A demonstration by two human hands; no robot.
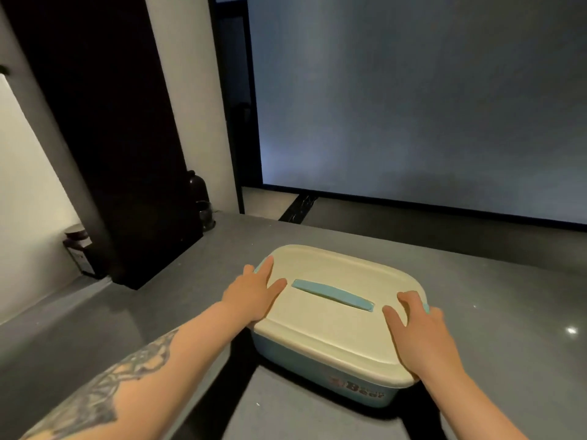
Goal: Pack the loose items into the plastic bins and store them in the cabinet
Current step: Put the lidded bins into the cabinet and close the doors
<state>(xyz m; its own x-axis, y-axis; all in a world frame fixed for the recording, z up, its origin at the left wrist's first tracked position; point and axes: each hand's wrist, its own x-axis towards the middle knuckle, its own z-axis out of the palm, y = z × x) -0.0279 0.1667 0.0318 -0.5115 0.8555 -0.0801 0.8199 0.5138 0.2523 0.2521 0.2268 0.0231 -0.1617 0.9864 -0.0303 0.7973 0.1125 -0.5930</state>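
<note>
A light blue plastic bin stands on the grey countertop, closed by a cream lid with a blue handle lying flat along its middle. My left hand rests flat on the lid's left end, fingers straight and spread. My right hand lies on the lid's right end, thumb on top, fingers bent over the right edge near a blue latch. The bin's contents are hidden by the lid.
The grey countertop stretches around the bin. A tall black panel stands at the left, with dark jars and a dark container beside it. A large pale wall fills the background.
</note>
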